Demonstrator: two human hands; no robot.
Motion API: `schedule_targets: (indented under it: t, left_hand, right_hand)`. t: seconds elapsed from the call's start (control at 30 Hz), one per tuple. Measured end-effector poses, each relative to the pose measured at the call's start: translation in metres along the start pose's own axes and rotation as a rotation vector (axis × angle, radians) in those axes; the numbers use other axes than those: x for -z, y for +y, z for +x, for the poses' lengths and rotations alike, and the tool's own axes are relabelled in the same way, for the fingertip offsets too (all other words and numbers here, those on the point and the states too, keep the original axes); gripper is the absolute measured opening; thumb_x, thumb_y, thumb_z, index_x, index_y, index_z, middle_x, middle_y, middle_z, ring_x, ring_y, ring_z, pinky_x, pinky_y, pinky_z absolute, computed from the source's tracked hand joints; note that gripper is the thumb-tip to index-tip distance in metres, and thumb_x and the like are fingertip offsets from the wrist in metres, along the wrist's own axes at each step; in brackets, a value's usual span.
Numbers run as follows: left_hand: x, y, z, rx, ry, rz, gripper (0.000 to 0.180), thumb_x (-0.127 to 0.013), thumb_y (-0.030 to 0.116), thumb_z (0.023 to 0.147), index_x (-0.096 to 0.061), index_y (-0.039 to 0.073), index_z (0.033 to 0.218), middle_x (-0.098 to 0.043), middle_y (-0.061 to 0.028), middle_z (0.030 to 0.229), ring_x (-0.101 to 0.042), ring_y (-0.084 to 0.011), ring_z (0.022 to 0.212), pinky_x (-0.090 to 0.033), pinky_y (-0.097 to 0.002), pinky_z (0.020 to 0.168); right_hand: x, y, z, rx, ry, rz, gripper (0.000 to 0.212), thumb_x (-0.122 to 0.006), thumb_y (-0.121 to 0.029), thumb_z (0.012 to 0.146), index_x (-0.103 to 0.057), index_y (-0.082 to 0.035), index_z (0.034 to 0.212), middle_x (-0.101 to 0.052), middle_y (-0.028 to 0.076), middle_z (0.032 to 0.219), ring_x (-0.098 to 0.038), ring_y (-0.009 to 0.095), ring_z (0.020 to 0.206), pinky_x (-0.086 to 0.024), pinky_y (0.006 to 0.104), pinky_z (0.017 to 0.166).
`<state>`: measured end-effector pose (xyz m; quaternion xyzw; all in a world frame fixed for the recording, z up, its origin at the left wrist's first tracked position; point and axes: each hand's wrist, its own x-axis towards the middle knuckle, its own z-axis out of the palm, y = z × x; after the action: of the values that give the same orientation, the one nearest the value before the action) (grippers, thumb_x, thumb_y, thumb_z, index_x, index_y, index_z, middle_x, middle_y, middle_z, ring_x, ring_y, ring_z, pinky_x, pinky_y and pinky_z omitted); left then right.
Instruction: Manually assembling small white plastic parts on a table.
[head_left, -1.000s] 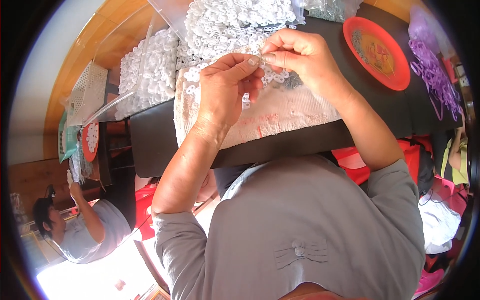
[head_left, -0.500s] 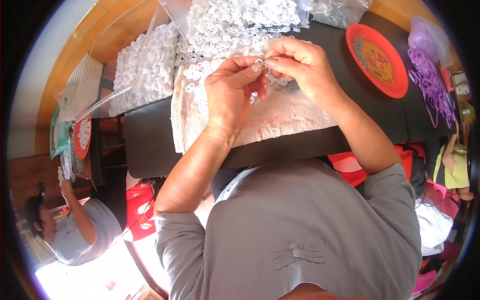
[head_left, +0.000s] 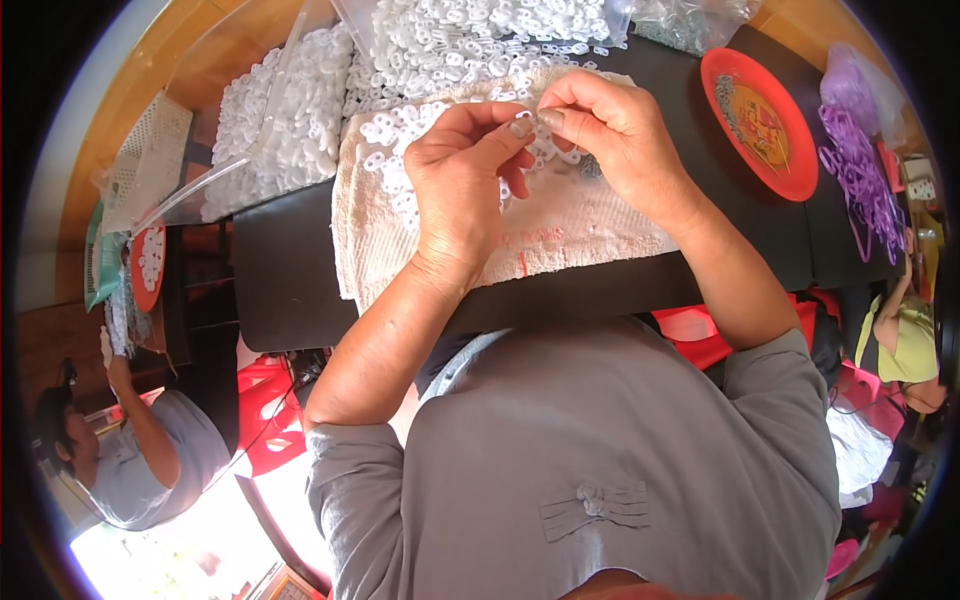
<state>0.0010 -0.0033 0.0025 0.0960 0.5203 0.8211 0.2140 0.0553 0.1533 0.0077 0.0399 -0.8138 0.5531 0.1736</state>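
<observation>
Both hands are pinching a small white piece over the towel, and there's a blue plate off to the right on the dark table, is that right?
Not quite: the head view shows the plate is red, not blue. The rest holds.

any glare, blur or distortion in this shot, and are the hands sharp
Head view: strong fisheye, so the black table edge bows and a dark vignette rings the frame. The lower left corner is blown out white by daylight. The left hand and right hand are sharp and evenly lit, as are the white plastic pieces behind them.
</observation>
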Motion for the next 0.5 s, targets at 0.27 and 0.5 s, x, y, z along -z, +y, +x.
schedule_targets:
  t: [0.27,0.5]
  left_hand:
    - [-0.003,0.000,-0.006,-0.032,0.035,0.084,0.005,-0.063,-0.004,0.085,-0.063,-0.004,0.090,-0.063,-0.0074,0.072,-0.055,-0.0092,0.055,-0.042,-0.0221,0.045]
    - [0.001,-0.003,-0.006,-0.060,0.075,0.068,0.004,-0.063,-0.006,0.083,-0.061,-0.004,0.085,-0.063,-0.0078,0.071,-0.053,-0.0091,0.054,-0.039,-0.0219,0.043]
  right_hand:
    - [-0.005,0.001,-0.004,0.076,0.017,-0.119,0.005,-0.057,-0.002,0.092,-0.060,0.001,0.089,-0.057,0.001,0.074,-0.052,0.007,0.067,-0.043,0.0221,0.060]
    - [-0.022,0.001,-0.006,-0.113,0.054,0.075,0.008,-0.056,-0.004,0.093,-0.062,0.000,0.090,-0.057,-0.003,0.076,-0.051,0.004,0.068,-0.043,0.0207,0.061]
